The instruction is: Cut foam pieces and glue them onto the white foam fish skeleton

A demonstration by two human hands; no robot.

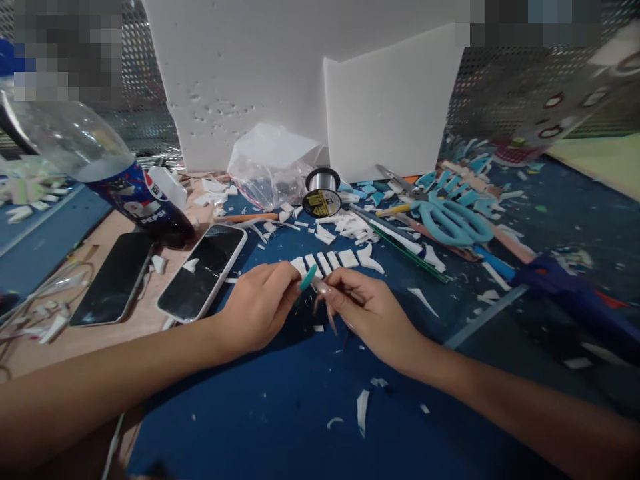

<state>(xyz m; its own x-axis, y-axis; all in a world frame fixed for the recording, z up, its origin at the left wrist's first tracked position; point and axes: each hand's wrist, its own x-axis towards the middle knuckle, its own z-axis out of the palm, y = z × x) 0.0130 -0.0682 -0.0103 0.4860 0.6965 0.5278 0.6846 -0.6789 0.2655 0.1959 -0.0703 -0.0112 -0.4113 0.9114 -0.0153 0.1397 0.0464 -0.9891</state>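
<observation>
My left hand (261, 303) is closed in a pinch, with a small teal pointed piece (308, 277) at its fingertips. Close beside it, my right hand (373, 313) also pinches, its thumb and fingers almost meeting the left fingertips. What the right fingers hold is too small to make out. Just beyond both hands, several white foam pieces (347, 259) lie in a row shaped like a fish skeleton, with a tail piece (370, 257) at the right end. Part of the row's left end is hidden by my hands.
Two phones (114, 279) (203, 273) and a Pepsi bottle (135, 193) are at left. A spool of line (323, 192) stands behind foam scraps (350, 227). Blue-handled scissors (453, 223) and a dark blue tool (575, 300) lie right. White foam boards (390, 107) rise behind.
</observation>
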